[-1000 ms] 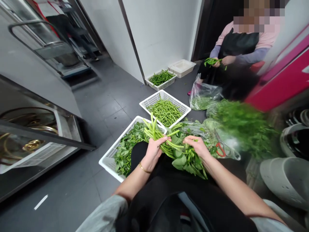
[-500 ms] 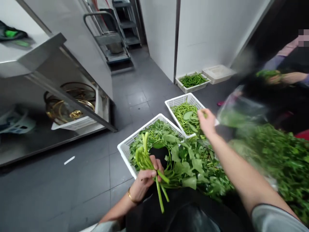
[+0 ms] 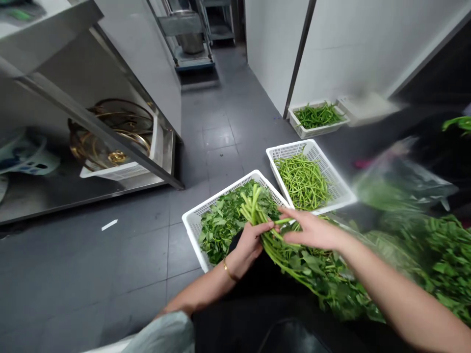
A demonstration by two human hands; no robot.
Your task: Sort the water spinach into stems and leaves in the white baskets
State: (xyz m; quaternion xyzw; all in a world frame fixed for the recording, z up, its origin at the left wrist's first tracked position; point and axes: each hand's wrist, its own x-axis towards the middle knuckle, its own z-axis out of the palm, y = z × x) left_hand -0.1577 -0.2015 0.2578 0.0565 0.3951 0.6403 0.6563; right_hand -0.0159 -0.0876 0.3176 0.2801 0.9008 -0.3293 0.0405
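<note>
My left hand [image 3: 253, 240] is closed round a bunch of green leafy stems [image 3: 272, 250]. The cut ends point up and away, and the leafy part trails right across my dark lap. Just right of it, my right hand [image 3: 312, 230] has its fingers parted around a single stem end, and I cannot tell how firmly they touch it. A white basket of leaves [image 3: 224, 215] sits on the floor beyond my left hand. Past my right hand stands a white basket of thin cut stems [image 3: 303, 181].
More leafy greens [image 3: 445, 264] are heaped at right beside a clear plastic bag [image 3: 401, 181]. By the wall stand a tray of green pods or stems [image 3: 318, 116] and a pale lidded box [image 3: 368, 108]. A steel shelf [image 3: 91, 191] with pot lids is at left; a trolley [image 3: 193, 59] stands behind.
My right hand has come back from over the stem basket to the bunch, and the leafy piece it held no longer shows there. My left hand has moved up and right with the stems.
</note>
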